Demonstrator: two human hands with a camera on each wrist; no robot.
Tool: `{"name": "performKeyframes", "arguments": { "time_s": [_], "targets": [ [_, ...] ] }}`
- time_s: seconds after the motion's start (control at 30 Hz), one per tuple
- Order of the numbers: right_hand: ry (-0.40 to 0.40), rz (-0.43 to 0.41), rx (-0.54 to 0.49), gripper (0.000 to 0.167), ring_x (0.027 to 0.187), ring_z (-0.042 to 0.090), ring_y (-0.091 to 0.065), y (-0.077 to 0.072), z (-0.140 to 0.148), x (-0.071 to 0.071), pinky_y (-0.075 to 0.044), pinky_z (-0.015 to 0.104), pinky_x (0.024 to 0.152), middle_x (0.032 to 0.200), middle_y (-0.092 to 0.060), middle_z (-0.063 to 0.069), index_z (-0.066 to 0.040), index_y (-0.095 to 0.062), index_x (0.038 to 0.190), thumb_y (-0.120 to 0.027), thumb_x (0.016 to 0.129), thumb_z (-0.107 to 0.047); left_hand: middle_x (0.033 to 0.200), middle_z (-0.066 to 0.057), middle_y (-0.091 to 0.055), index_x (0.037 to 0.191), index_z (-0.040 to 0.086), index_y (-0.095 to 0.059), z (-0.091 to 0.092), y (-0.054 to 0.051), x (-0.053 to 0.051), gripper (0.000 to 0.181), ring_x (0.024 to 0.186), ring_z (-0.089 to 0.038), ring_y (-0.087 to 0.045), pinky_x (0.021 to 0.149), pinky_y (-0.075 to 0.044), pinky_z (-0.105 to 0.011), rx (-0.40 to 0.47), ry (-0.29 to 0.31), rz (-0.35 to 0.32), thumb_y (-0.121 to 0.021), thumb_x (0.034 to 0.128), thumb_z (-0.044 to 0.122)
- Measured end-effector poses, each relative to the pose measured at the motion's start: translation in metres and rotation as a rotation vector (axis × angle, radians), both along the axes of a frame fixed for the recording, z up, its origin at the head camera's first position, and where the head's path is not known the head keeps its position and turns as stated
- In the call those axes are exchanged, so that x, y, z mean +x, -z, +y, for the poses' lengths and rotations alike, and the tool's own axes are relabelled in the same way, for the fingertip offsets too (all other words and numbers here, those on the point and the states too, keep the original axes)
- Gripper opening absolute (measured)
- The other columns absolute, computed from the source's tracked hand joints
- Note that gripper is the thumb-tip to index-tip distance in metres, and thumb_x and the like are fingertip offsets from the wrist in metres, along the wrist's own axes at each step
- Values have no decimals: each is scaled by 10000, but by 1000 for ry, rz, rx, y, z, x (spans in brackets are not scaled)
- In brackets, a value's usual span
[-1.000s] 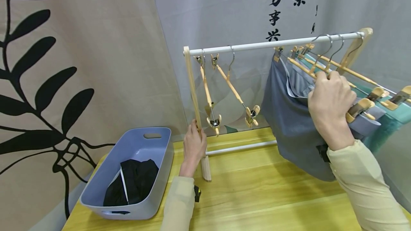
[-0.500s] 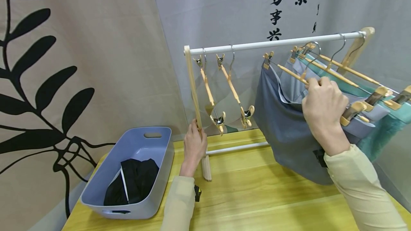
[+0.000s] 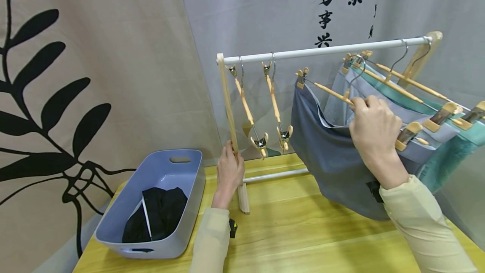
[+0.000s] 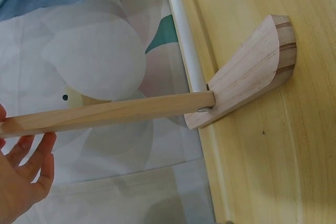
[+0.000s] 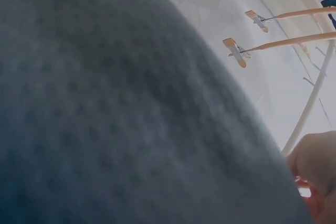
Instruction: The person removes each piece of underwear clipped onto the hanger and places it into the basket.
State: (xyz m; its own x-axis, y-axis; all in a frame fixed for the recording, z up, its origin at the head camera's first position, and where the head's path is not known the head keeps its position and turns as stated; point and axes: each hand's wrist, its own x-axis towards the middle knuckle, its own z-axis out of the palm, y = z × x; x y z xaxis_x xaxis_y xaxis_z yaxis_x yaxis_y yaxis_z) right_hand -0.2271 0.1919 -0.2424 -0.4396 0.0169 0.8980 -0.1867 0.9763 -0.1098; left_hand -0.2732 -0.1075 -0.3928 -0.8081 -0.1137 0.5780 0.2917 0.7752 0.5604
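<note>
Clearly, our right hand (image 3: 377,127) grips wooden clip hanger (image 3: 333,93) below white top rail (image 3: 303,53), fingers curled round its bar; blue-grey garment (image 3: 333,163) hangs from hanger, beneath those fingers. Below rail's left end, our left hand (image 3: 230,169) holds wooden side post (image 3: 228,104) between fingers and thumb.

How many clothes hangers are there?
5: two bare hangers at the left of the rail, one hanger in the right hand, two loaded hangers at its right. Others may be hidden.
</note>
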Motion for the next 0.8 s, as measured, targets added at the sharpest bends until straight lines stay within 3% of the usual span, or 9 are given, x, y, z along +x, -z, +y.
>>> {"name": "performKeyframes", "arguments": {
  "time_s": [0.57, 0.8],
  "targets": [
    [-86, 56, 111, 163, 574, 359, -531, 17, -18, 4, -365, 478, 359, 703, -580, 190, 28, -689, 921, -564, 921, -77, 1002, -160, -578, 1377, 7, -359, 0, 1, -1, 446, 867, -333, -605, 881, -488, -516, 0, -2, -10, -417, 972, 185],
    [-131, 70, 145, 148, 556, 337, -518, 24, -24, 9, -348, 436, 336, 691, -574, 174, 30, -689, 919, -577, 908, -66, 991, -159, -577, 1377, -3, -360, 0, 0, 0, 446, 845, -322, -598, 802, -508, -485, 1, -1, -12, -427, 974, 177]
  ]
}}
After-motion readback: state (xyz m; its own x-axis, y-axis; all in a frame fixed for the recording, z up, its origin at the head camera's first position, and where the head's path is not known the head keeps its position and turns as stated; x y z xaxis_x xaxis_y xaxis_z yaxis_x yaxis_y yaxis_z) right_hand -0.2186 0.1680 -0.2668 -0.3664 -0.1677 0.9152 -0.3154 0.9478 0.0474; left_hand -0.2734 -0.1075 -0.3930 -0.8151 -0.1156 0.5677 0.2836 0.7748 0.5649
